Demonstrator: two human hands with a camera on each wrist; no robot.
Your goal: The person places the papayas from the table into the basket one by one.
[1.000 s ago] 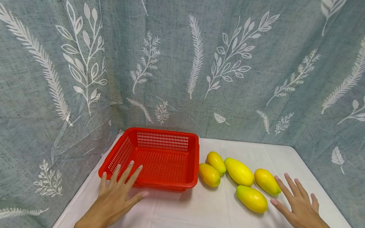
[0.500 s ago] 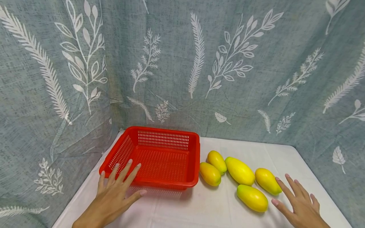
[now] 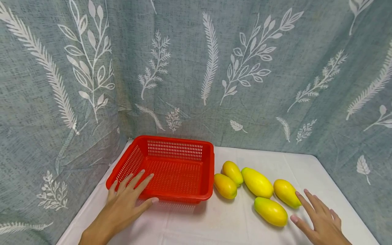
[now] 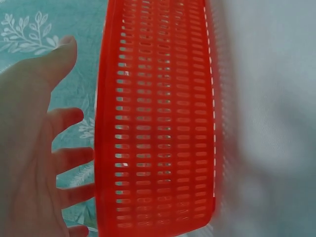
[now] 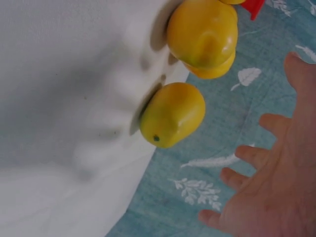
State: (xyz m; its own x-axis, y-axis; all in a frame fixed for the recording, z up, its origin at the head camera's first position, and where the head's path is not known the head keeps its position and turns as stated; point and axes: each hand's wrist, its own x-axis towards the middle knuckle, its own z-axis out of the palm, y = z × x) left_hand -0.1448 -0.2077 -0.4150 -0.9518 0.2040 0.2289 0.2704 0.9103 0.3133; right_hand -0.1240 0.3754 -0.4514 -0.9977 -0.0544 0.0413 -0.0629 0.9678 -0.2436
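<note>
My left hand point(image 3: 124, 207) is spread, palm down, over the near left corner of a red plastic basket point(image 3: 206, 170). In the left wrist view its fingers reach the rim beside the slotted wall point(image 4: 158, 118); whether they touch it I cannot tell. The basket holds nothing. My right hand point(image 3: 323, 219) hovers with fingers apart, right of several yellow oval fruits with greenish ends, which look like mangoes. Nearest to it are the rightmost fruit point(image 3: 286, 192) and the front fruit point(image 3: 271, 211). The right wrist view shows a gap between the hand and the closest fruit point(image 5: 173, 116).
A long yellow fruit point(image 3: 257, 182) lies mid-group, and two smaller ones, the front one point(image 3: 225, 186) and the back one point(image 3: 232, 173), lie close to the basket's right side. A white cloth point(image 3: 183, 228) covers the table. Grey-green leaf-patterned curtains point(image 3: 183, 68) hang behind and at both sides.
The left hand has shifted slightly to the right over the last half second. The right hand's fingers have dipped a little. Basket and fruits stay in place.
</note>
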